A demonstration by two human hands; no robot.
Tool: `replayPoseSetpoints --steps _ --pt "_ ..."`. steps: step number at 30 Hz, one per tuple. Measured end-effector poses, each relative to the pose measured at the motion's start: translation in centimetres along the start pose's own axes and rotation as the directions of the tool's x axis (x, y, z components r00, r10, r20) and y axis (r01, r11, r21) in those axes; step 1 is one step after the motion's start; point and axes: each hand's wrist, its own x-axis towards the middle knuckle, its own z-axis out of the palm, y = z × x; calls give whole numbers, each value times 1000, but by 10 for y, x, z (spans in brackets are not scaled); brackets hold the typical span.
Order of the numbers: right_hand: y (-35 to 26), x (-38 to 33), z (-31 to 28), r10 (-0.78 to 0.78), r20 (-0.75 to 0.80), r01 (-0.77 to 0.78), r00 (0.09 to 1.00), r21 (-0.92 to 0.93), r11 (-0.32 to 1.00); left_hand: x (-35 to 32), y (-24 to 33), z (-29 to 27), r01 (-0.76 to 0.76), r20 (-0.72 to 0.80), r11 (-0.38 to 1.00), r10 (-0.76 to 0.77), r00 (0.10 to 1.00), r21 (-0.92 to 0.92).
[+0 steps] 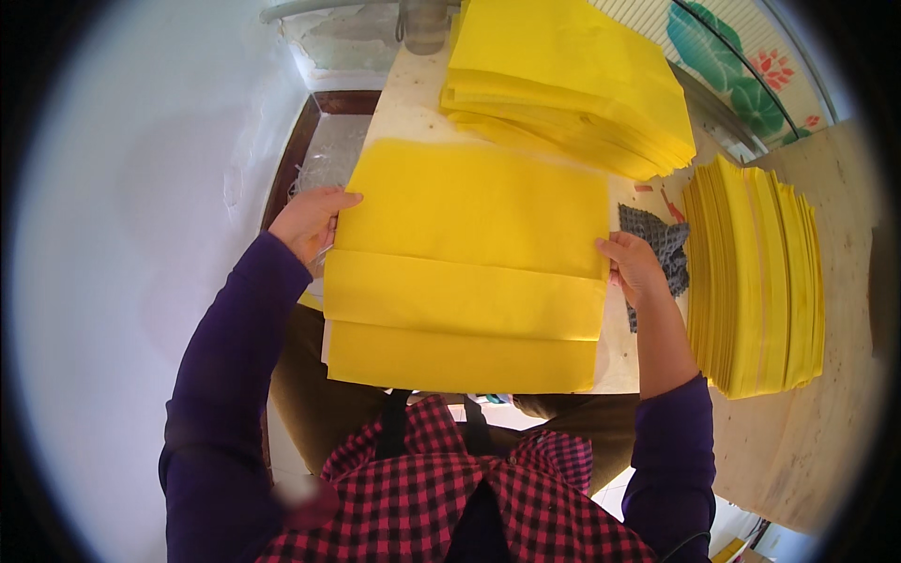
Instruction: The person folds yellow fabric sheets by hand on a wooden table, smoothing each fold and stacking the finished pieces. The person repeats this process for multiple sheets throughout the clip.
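Note:
A wide yellow sheet of paper-like material lies in front of me, its lower end at the table's near edge. Two lines run across its lower half, creases or fold edges; I cannot tell which. At the sheet's left edge, my left hand grips it with the thumb on top and the fingers mostly underneath. My right hand pinches the opposite edge in the same way, a little lower. Beyond the sheet sits a thick pile of flat yellow sheets. To the right, many folded yellow pieces are packed in a row.
A crumpled grey textured cloth lies by my right hand, near small red scraps. The pale wooden table runs close to a white wall on the left. A container stands at the far edge.

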Motion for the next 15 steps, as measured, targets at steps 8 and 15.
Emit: replayPoseSetpoints --steps 8,15 --pt "-10 9 4 -126 -21 125 992 -51 991 12 8 -1 -66 -44 994 70 997 88" --pt "-9 17 1 -174 -22 170 985 -114 979 17 5 -10 -139 3 988 139 990 62"
